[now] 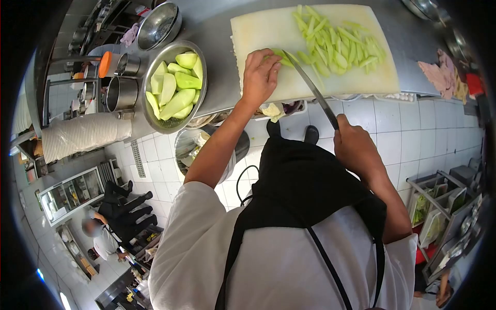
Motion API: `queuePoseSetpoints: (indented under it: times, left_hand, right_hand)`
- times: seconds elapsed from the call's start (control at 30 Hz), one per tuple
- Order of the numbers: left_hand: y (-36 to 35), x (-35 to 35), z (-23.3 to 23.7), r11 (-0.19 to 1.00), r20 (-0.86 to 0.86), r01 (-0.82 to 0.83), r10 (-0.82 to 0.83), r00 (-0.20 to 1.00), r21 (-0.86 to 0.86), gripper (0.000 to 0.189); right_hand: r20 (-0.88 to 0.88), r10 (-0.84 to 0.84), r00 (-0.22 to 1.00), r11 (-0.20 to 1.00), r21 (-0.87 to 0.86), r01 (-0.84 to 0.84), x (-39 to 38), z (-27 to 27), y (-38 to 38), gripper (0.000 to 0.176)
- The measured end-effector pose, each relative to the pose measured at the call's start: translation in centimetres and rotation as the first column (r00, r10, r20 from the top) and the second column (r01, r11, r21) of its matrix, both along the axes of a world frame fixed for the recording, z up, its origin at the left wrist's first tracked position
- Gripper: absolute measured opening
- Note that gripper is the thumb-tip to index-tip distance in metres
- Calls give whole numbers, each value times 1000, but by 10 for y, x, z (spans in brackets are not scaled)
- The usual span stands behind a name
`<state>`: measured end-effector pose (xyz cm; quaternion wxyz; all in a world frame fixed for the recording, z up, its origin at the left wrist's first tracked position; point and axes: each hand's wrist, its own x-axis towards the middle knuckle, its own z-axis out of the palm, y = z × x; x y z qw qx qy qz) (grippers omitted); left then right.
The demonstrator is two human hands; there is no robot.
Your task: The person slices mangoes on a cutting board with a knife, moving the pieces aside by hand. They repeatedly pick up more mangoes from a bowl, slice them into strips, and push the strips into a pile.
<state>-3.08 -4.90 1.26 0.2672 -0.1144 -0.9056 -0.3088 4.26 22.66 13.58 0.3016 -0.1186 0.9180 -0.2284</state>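
Observation:
My right hand (355,143) is closed round the dark handle of a long knife (316,92), whose tip rests at a pale green vegetable piece (284,58) on the white cutting board (268,31). Curled fingers of my left hand (260,75) press on that piece, just left of the blade. To the right of the knife lies a heap of cut green strips (341,47). A metal bowl (202,98) left of the board holds several larger peeled green pieces (178,103).
Beyond the green pieces stand an empty-looking metal bowl (159,26), steel pots (122,94) and a wrapped stack of plates (85,135). A pink cloth (438,73) lies at the right. Below the counter is a large metal pot (188,147). People (106,243) are at the lower left.

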Motion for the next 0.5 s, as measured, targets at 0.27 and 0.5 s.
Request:
queuePoseSetpoints:
  times: [0.27,0.5]
  left_hand:
    - [0,-2,-1,1000,-24,13,-13,1000,17,20]
    - [-2,1,-1,998,-39,15,-13,999,60,22]
  right_hand:
    - [-85,20,996,1000,15,-19,-6,-47,-22,34]
    - [-60,-38,997,999,-8,38,-18,-29,-14,32]
